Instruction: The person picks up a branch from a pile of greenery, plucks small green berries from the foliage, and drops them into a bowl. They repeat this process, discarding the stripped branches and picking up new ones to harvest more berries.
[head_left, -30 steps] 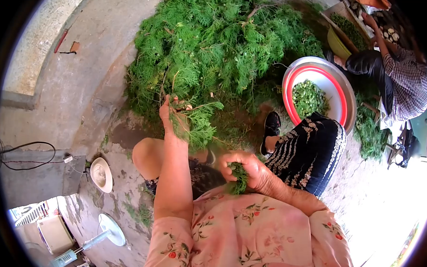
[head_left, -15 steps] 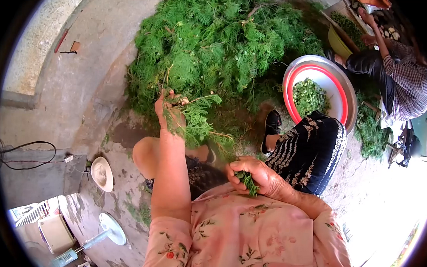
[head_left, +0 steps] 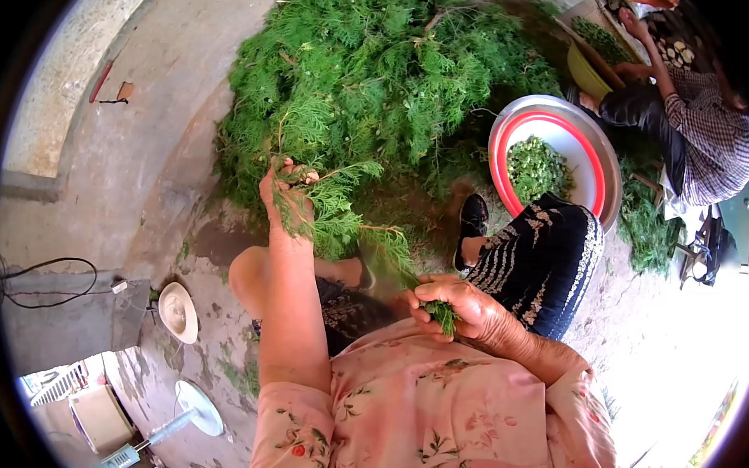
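My left hand (head_left: 287,190) is closed around the stem of a leafy green branch (head_left: 332,206), beside the near left edge of a large heap of green branches (head_left: 363,77). In front of my shirt, my right hand (head_left: 454,307) is closed on a small bunch of green sprigs (head_left: 443,316), which poke out below its fingers. The tip of the branch reaches down to my right hand. A red-rimmed white basin (head_left: 589,171) sits in a metal bowl (head_left: 614,189) and holds small green pieces (head_left: 538,168).
Another person in a checked shirt (head_left: 712,138) sits at the upper right, near a yellow bowl (head_left: 586,75) and a tray of green pieces (head_left: 604,42). At the lower left are a straw hat (head_left: 178,312) and a fan (head_left: 199,408). A black cable (head_left: 52,260) hangs at the left.
My left hand and the branch have shifted slightly left and down in view. The fingers of my right hand have changed position a little around the sprigs.
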A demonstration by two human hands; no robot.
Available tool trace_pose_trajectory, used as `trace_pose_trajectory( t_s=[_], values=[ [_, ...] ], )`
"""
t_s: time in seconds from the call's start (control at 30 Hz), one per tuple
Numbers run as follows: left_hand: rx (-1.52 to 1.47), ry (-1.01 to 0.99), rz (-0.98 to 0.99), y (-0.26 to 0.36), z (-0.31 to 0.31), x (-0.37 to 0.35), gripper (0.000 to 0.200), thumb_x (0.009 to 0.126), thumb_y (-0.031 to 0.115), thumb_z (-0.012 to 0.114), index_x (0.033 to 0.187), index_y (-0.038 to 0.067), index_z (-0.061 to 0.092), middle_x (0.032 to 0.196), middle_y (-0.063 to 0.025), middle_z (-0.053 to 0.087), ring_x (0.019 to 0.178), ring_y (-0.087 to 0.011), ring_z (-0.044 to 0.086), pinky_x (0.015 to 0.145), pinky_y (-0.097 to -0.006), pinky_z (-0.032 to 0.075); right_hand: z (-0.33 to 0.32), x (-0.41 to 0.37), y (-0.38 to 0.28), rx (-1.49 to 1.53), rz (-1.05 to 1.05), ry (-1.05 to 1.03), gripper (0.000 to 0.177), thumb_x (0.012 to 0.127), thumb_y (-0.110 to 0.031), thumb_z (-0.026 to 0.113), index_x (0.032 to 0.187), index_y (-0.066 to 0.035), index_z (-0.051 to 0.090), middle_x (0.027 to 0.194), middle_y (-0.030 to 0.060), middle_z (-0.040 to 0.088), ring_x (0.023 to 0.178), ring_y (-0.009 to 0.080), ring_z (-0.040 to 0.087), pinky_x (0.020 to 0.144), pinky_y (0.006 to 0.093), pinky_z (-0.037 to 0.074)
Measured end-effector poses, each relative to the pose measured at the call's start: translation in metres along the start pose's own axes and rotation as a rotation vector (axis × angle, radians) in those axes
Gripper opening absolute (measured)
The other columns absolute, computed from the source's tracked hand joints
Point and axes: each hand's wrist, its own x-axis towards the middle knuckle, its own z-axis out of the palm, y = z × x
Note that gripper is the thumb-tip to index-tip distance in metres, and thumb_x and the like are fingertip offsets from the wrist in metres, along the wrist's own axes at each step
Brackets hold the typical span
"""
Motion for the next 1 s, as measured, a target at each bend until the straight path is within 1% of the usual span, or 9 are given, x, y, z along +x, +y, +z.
trace_pose_trajectory(
  t_s=[0.33,0.5,0.57,0.77,0.83,0.87,0.9,0.97,1.0],
  values=[
    [-0.039,-0.013,0.016,0.002,0.019,-0.008,0.027,0.092,0.018,0.037,0.071,0.004,0.047,0.053,-0.0061,0.043,0.045,-0.0210,0.041,0.044,-0.0340,0.039,-0.015,-0.004,0.002,0.030,0.036,-0.004,0.020,0.080,-0.020,0.056,0.083,-0.001,0.051,0.062,0.0061,0.049,0.043,0.0125,0.043,0.034,0.0245,0.033],
    [0.004,-0.001,0.022,0.008,-0.001,0.009,0.016,0.087,0.013,0.042,0.075,0.003,0.044,0.057,-0.0069,0.043,0.050,-0.0205,0.043,0.049,-0.0313,0.040,-0.033,-0.006,0.004,0.049,0.035,-0.036,0.018,0.082,-0.017,0.055,0.086,0.000,0.052,0.063,0.0057,0.049,0.045,0.0118,0.042,0.034,0.0233,0.030],
    [-0.053,-0.053,0.028,0.009,0.003,0.005,0.017,0.088,0.014,0.043,0.075,0.003,0.043,0.057,-0.0063,0.042,0.050,-0.0192,0.043,0.049,-0.0293,0.040,-0.033,-0.006,-0.002,0.027,0.017,-0.036,0.017,0.082,-0.016,0.054,0.087,0.000,0.052,0.063,0.0055,0.048,0.046,0.0114,0.041,0.035,0.0229,0.029],
    [0.137,0.072,0.094,0.024,0.007,-0.005,0.020,0.090,0.022,0.040,0.078,0.009,0.048,0.059,-0.0070,0.052,0.053,-0.0222,0.053,0.051,-0.0321,0.045,-0.051,-0.014,-0.023,-0.046,0.030,0.058,0.015,0.080,-0.014,0.055,0.083,0.000,0.052,0.062,0.0032,0.047,0.044,0.0096,0.039,0.037,0.0211,0.026],
    [0.216,0.154,0.141,0.044,-0.012,0.006,0.031,0.093,0.036,0.035,0.079,0.011,0.049,0.061,-0.0064,0.054,0.058,-0.0229,0.056,0.054,-0.0352,0.047,-0.067,-0.021,-0.026,-0.044,-0.073,0.170,0.013,0.079,-0.014,0.056,0.078,-0.001,0.052,0.061,0.0027,0.046,0.043,0.0091,0.038,0.036,0.0211,0.025],
    [0.166,0.241,0.146,0.052,-0.010,0.005,0.033,0.093,0.036,0.034,0.074,0.012,0.048,0.061,-0.0060,0.053,0.060,-0.0224,0.055,0.057,-0.0359,0.047,-0.077,-0.024,-0.032,-0.027,-0.132,0.228,0.014,0.078,-0.015,0.056,0.076,-0.002,0.051,0.061,0.0024,0.046,0.044,0.0090,0.039,0.036,0.0210,0.025],
    [0.116,0.327,0.150,0.058,-0.008,0.004,0.035,0.094,0.036,0.033,0.070,0.012,0.047,0.062,-0.0056,0.053,0.062,-0.0218,0.055,0.060,-0.0366,0.048,-0.092,-0.023,-0.038,-0.025,-0.296,0.242,0.011,0.077,-0.011,0.056,0.081,-0.002,0.053,0.063,0.0045,0.045,0.044,0.0116,0.042,0.038,0.0230,0.030],
    [0.038,0.392,0.188,0.060,-0.023,0.012,0.038,0.094,0.037,0.033,0.065,0.013,0.044,0.063,-0.0052,0.052,0.067,-0.0215,0.054,0.067,-0.0385,0.047,-0.117,-0.020,-0.060,0.336,-0.483,0.571,0.011,0.081,-0.012,0.054,0.080,-0.001,0.053,0.062,0.0056,0.049,0.052,0.0151,0.048,0.044,0.0284,0.038],
    [-0.002,0.424,0.205,0.058,-0.031,0.017,0.040,0.094,0.037,0.034,0.063,0.013,0.043,0.064,-0.0051,0.052,0.069,-0.0213,0.053,0.071,-0.0394,0.047,-0.136,-0.016,-0.067,0.355,-0.701,0.627,0.015,0.084,-0.017,0.053,0.081,-0.002,0.053,0.064,0.0061,0.051,0.055,0.0173,0.050,0.049,0.0291,0.041]
  ],
)
